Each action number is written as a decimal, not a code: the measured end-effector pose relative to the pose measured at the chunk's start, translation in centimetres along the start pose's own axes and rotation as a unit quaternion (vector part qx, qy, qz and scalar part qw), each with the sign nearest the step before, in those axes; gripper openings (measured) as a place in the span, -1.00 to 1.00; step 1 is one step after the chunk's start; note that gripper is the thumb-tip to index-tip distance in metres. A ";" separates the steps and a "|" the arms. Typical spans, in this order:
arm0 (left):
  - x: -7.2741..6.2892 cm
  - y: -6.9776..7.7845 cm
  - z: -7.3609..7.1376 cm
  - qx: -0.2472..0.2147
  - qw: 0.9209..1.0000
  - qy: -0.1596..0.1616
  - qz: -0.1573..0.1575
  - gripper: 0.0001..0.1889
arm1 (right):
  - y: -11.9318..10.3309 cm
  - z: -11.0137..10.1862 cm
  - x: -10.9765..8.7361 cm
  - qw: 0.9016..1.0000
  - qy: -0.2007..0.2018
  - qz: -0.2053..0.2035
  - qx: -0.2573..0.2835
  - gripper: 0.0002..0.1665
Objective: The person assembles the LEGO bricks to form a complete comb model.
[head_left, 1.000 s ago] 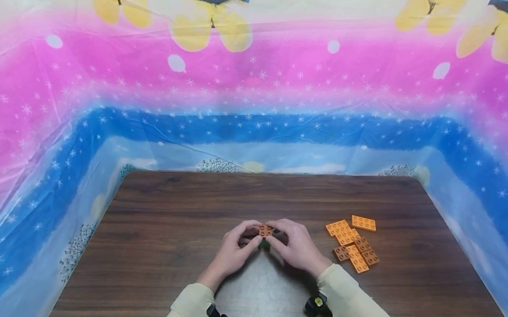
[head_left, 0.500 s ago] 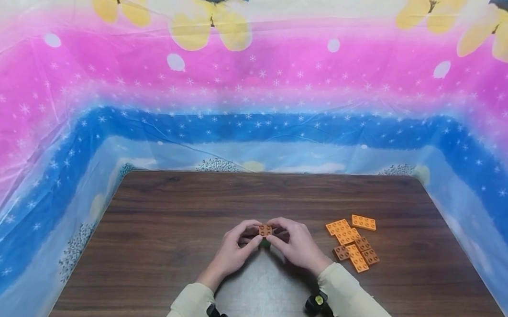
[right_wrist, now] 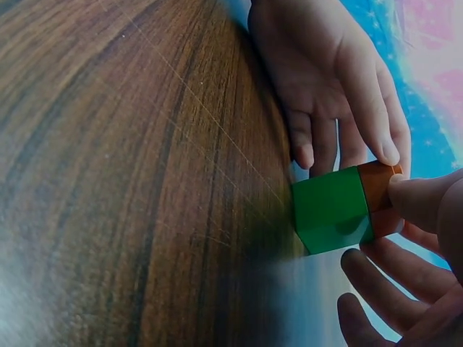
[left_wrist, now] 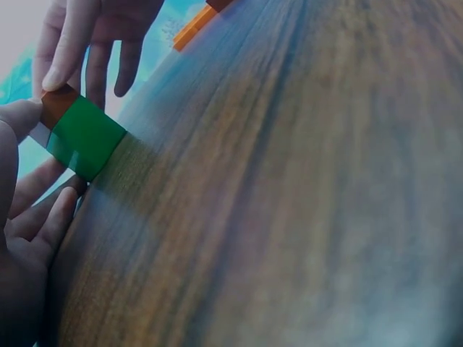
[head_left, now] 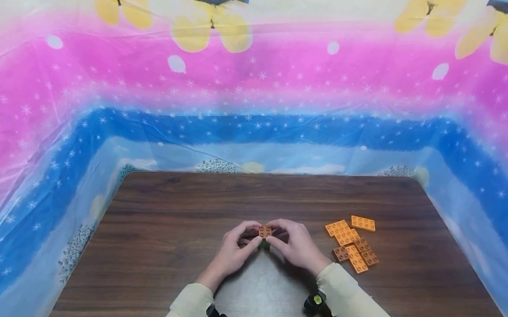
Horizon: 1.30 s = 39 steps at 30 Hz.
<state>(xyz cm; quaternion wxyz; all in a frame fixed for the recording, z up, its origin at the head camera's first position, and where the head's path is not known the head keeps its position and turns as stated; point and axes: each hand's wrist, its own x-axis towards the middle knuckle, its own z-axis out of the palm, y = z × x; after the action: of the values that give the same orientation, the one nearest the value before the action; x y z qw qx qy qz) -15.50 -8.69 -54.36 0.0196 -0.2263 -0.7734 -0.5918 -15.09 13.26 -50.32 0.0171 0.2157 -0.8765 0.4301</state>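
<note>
In the head view, a brown toy brick with studs on top sits between both hands over the middle of the table. Directly under it is a taller green block, standing on the wood. My left hand pinches the brown brick from the left side with thumb and fingers. From the right, my right hand grips the same brick, its thumb close to the left one. In the left wrist view, the green block shows a smooth side, with no gap visible beneath the brown brick.
Right of the hands lies a loose group of orange bricks and brown bricks, with one orange brick slightly apart behind them. A printed pink and blue cloth surrounds the back and sides of the wooden table.
</note>
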 end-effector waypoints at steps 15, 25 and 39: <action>0.0 0.3 -0.1 0.000 1.000 -0.004 -0.009 -0.71 | -0.2 0.2 0.0 1.000 0.005 0.000 0.004 -0.64; -0.1 0.6 -0.1 0.005 1.000 -0.004 -0.017 -0.71 | 0.0 0.3 -0.2 1.000 0.009 0.000 0.004 -0.65; -0.1 0.5 -0.1 0.008 1.000 -0.011 -0.022 -0.71 | -0.1 0.4 -0.5 1.000 -0.004 0.007 -0.023 -0.63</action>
<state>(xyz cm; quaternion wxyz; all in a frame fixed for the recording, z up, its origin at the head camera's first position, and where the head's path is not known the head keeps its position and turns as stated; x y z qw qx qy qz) -15.22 -8.74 -53.91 -0.0006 -0.2157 -0.7830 -0.5834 -14.58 13.09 -50.57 0.0153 0.2108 -0.8877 0.4091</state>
